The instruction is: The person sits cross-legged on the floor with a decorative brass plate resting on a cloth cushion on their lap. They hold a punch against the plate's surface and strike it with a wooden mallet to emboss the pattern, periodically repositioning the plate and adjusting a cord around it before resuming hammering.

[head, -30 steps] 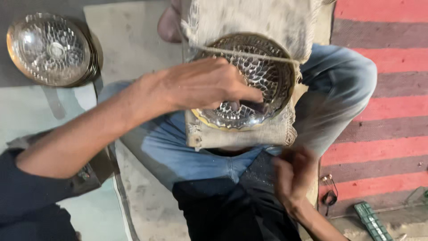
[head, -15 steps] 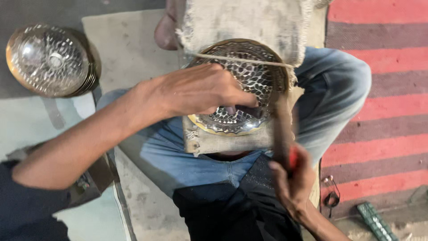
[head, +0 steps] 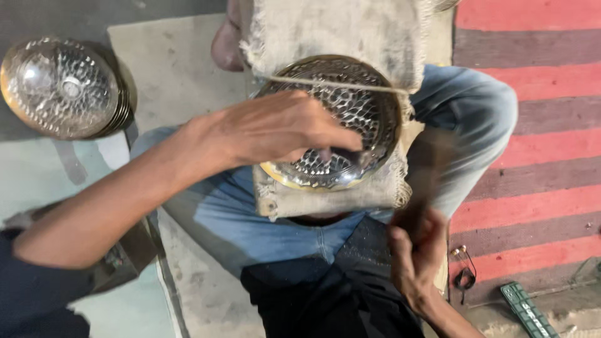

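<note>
The burlap cloth (head: 332, 37) lies over the person's lap and cradles the hammered metal bowl (head: 350, 119), the landmark here. The left hand (head: 275, 128) lies across the bowl, fingers curled onto its dimpled inside. Left of the bowl, well apart, sits a stack of bowls (head: 62, 87). Below and right of it, the right hand (head: 416, 250) clenches a blurred tool, probably a hammer (head: 426, 169).

Hammered shiny metal bowl (head: 350, 119) with brass rim, tilted on burlap, on lap
</note>
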Demonstrator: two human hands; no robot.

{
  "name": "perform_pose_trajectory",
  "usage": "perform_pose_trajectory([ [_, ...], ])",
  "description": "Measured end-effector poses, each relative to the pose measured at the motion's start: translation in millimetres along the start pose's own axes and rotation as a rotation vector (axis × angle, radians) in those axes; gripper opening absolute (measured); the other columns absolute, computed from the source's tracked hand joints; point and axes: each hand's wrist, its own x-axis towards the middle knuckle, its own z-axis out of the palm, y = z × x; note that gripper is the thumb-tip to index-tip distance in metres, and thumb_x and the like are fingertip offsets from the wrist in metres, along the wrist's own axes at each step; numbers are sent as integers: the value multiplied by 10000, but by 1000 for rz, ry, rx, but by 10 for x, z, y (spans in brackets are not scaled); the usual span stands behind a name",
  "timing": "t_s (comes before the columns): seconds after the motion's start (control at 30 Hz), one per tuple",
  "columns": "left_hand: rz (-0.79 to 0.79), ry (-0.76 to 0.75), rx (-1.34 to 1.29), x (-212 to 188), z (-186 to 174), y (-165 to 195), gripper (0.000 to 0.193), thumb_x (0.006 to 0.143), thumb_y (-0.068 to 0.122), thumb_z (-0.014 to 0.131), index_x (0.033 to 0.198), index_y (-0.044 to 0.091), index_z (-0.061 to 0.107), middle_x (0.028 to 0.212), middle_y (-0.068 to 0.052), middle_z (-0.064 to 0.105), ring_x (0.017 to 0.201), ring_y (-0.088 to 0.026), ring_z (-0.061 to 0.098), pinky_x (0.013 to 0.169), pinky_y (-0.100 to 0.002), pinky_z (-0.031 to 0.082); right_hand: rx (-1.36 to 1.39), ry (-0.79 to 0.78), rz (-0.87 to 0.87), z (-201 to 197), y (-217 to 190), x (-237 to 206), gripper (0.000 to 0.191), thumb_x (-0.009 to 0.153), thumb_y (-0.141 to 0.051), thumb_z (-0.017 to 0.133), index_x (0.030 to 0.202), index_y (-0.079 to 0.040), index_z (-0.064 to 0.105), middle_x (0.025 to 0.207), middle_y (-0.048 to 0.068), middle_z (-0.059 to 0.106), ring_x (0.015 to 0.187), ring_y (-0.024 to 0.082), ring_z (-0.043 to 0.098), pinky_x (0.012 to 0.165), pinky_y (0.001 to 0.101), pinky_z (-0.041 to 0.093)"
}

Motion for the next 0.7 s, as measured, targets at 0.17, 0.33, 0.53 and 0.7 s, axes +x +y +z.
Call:
perform_pose_trajectory([
  [0.17,-55,-27,16,7,-78,28,523,753,-200,577,1179,74,708,780,-123,761,695,-262,751,553,-419,547,-16,87,-73,41,-31,-4,510,1037,-391,637,1301,-35,385,949,100,617,756,143,530,669,287,445],
  [0.33,-30,26,-14,13,-96,54,543,753,-198,565,1210,62,699,840,-133,768,783,-259,773,622,-407,582,269,71,-87,57,-90,140,498,1059,-391,667,1312,-78,374,876,67,548,655,107,531,558,230,448],
  [0.53,-49,12,-10,23,-61,42,449,802,-162,589,1179,53,701,822,-133,766,788,-252,777,625,-404,584,152,58,-81,43,-86,168,497,1009,-165,654,1406,-55,376,915,103,616,726,167,589,663,284,506],
  [0.7,-26,28,2,20,-70,55,405,843,-122,616,1204,48,685,794,-132,756,754,-247,770,605,-392,587,235,110,-70,110,-88,161,547,981,19,640,1454,-38,370,1043,159,576,880,232,580,826,333,513],
])
